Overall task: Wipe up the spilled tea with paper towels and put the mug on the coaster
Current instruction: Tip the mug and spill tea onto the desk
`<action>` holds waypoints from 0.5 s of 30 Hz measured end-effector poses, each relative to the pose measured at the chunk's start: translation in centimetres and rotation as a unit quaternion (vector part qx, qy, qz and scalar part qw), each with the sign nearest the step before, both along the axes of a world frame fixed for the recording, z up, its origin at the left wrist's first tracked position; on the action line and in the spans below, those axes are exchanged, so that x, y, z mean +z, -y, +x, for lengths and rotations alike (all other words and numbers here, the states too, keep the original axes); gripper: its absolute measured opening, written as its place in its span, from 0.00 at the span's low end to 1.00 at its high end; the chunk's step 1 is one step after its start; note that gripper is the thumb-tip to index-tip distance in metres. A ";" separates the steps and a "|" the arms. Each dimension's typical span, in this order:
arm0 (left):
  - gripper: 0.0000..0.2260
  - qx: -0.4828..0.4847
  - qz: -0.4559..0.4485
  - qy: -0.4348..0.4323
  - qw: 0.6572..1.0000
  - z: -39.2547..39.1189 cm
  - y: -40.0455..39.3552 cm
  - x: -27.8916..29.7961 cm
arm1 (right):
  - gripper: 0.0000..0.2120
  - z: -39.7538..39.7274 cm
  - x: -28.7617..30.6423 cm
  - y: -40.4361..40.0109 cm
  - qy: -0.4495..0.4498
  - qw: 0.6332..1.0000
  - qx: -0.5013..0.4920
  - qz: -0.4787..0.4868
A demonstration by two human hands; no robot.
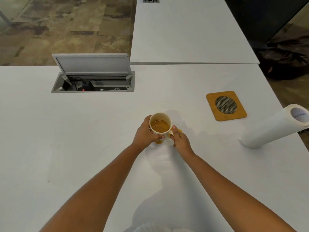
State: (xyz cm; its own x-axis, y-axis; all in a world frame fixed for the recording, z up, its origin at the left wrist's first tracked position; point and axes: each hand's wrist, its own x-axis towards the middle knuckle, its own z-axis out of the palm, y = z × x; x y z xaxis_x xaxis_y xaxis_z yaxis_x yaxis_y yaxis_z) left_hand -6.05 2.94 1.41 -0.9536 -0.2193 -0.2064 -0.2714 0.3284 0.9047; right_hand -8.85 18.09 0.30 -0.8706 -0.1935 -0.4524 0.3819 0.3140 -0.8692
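One open cable box (93,82) far left in the white table (50,131), lid up. Table center: one mug (160,125) with tea in it, both hands on it. Left hand (145,133) wraps the left side, fingers curled round the body. Right hand (181,140) pinches the handle, thumb up by the rim. Two small tea spill patches (158,142) at the mug base. Right of that, apart: one wooden coaster (226,105), bare. Far right: one paper towel roll (274,128) upright near the table edge.
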 end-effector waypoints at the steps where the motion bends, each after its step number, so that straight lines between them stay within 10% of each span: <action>1: 0.36 0.001 0.001 0.001 1.000 0.0 0.0 0.1 | 0.16 0.1 0.0 0.1 -0.004 1.000 -0.006 -0.002; 15: 0.35 0.022 0.001 -0.024 0.999 1.7 2.0 1.7 | 0.23 1.2 1.6 2.5 -0.075 0.997 -0.014 0.007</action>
